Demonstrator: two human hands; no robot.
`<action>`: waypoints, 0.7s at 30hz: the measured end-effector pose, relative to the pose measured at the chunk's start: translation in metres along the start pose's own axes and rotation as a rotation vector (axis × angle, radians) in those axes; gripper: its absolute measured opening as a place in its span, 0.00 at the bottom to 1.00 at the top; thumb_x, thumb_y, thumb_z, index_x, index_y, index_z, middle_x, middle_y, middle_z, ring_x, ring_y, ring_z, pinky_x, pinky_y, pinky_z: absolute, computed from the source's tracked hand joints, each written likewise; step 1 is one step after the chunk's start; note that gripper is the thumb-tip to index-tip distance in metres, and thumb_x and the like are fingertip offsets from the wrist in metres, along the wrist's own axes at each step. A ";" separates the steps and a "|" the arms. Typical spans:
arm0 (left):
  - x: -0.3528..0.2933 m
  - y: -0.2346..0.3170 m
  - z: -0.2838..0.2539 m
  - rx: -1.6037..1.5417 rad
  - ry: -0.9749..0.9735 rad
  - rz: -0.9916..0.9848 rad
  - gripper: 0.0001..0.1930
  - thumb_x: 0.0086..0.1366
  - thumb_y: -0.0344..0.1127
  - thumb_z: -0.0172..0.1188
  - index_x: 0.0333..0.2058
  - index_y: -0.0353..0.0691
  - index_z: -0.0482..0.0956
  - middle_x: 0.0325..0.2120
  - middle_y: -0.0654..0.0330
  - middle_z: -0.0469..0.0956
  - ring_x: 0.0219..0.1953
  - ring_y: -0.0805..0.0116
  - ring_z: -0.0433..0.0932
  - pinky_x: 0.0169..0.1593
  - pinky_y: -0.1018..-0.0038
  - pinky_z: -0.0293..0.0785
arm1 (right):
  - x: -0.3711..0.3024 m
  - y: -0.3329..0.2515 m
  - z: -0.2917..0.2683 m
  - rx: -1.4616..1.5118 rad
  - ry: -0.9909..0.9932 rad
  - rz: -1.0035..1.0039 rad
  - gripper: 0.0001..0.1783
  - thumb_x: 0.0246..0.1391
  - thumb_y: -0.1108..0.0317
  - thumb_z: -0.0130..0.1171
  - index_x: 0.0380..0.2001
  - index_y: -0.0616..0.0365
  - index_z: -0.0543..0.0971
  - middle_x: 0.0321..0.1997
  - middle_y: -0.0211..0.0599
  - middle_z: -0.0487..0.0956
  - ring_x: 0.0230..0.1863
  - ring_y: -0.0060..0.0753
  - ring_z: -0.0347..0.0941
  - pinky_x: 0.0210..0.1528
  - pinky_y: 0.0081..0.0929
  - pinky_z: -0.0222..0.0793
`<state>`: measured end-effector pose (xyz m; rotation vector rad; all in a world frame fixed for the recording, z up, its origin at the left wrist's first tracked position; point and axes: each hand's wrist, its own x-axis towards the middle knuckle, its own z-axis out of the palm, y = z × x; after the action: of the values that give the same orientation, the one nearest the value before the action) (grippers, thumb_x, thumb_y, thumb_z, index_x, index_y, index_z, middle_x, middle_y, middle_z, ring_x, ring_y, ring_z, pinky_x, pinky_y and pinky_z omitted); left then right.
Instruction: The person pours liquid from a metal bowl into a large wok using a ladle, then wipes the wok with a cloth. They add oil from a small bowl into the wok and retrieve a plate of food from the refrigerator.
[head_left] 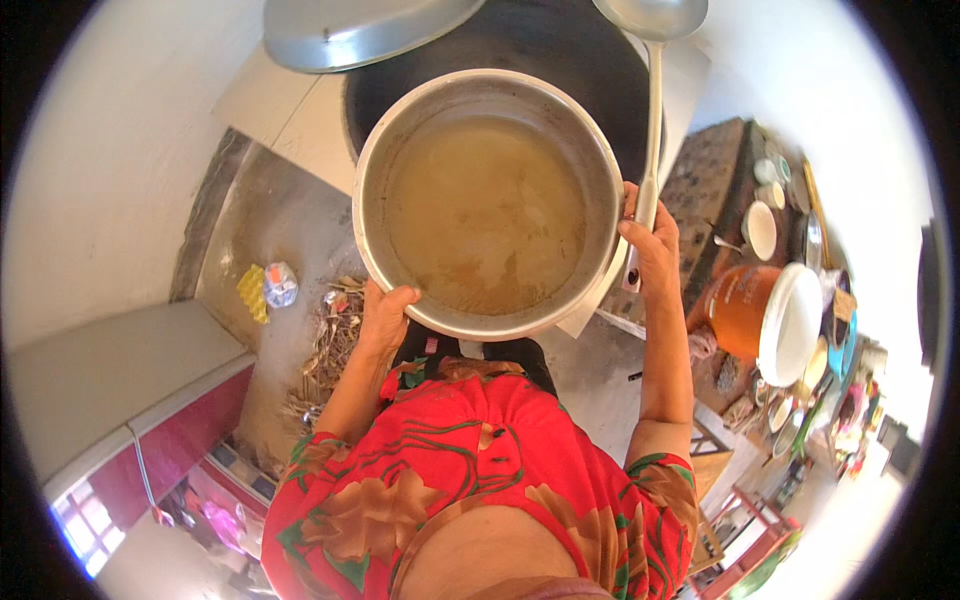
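I hold a wide metal basin [375,170] in front of me, filled with cloudy brownish liquid [487,210]. My left hand [385,312] grips its lower left rim from below. My right hand [650,245] clasps the right rim and also pinches the handle of a long metal ladle [652,120], whose bowl points away from me at the top. The basin hangs over a large dark wok [560,50] set in a stove top.
A round metal lid [350,30] lies at the top left of the stove. To the right stand an orange container with a white lid [765,310], small bowls [762,230] and other kitchenware. Dry twigs and litter [330,340] lie on the concrete floor at left.
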<state>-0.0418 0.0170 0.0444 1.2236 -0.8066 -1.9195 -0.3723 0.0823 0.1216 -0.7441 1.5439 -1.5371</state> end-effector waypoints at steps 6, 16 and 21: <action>0.000 0.000 0.048 0.066 -0.180 -0.059 0.27 0.43 0.20 0.50 0.48 0.30 0.65 0.40 0.56 0.72 0.42 0.65 0.72 0.45 0.71 0.70 | -0.060 -0.024 -0.058 -0.073 0.163 0.004 0.30 0.37 0.66 0.59 0.48 0.63 0.70 0.33 0.22 0.68 0.37 0.18 0.65 0.46 0.18 0.59; 0.015 -0.003 0.107 0.282 -0.531 -0.199 0.29 0.43 0.21 0.49 0.50 0.31 0.63 0.42 0.56 0.71 0.44 0.65 0.71 0.49 0.71 0.67 | -0.179 -0.017 -0.095 0.088 0.524 -0.116 0.35 0.37 0.69 0.60 0.52 0.69 0.65 0.39 0.27 0.69 0.45 0.21 0.65 0.53 0.23 0.56; -0.005 -0.003 0.133 0.352 -0.688 -0.188 0.29 0.43 0.22 0.49 0.51 0.31 0.63 0.43 0.56 0.70 0.45 0.66 0.70 0.51 0.72 0.66 | -0.241 -0.001 -0.091 0.114 0.743 -0.140 0.22 0.36 0.69 0.59 0.38 0.66 0.70 0.51 0.39 0.66 0.50 0.29 0.62 0.56 0.28 0.54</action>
<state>-0.1643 0.0403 0.0918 0.8324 -1.4732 -2.4690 -0.3318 0.3352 0.1495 -0.2091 1.9222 -2.1337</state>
